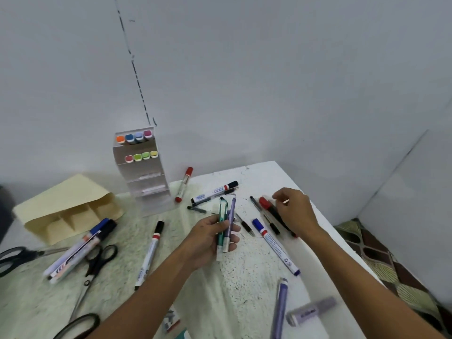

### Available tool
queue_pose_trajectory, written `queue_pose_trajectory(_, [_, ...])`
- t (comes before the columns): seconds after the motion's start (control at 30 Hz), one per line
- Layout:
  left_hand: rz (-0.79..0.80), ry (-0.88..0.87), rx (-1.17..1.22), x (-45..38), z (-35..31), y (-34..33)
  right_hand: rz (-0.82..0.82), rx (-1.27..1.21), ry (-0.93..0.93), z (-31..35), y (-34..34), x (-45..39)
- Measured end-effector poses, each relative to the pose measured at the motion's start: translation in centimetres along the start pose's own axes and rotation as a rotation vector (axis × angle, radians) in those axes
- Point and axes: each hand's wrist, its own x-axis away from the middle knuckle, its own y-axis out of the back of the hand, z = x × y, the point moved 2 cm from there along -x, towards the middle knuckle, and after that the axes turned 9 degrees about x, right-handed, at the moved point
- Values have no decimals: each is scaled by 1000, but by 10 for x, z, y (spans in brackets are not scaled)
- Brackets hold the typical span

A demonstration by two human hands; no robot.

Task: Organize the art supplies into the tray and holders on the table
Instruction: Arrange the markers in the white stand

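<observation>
Gripping a green pen [222,217] and a purple pen [230,220] together, left hand [212,237] over the table [249,285], right hand [294,211] fingers curled, pinching something small (unclear what) above a red marker [266,204], beyond, white tiered holder [144,177] with highlighters, beige tray [71,211] far left.

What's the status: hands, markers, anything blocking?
Left hand grips green and purple pens. Right hand reaching over red marker, grip unclear. White tiered holder has eight markers; many more loose, scissors among them.
</observation>
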Motion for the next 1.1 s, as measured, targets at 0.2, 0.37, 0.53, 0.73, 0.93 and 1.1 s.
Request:
queue_pose_trajectory(0.2, [-45,53,16,-13,12,-19,190,417,-95,-36,4,-3])
queue_pose_trajectory(0.37, [-47,54,43,-20,18,-30,151,502,-24,-42,1,-2])
queue_pose_trajectory(0.53, [-58,61,60,-24,21,-36,94,507,-3,-45,0,1])
queue_pose_trajectory(0.73, [-101,-6,65,-27,17,-31,245,-415,-106,-48,36,-5])
queue_pose_trajectory(0.93, [-52,47,32,-28,17,-34,726,-690,-34,-30,45,0])
queue_pose_trajectory(1.1, [165,114,-96,-22,31,-49,605,-770,-101,-9,37,5])
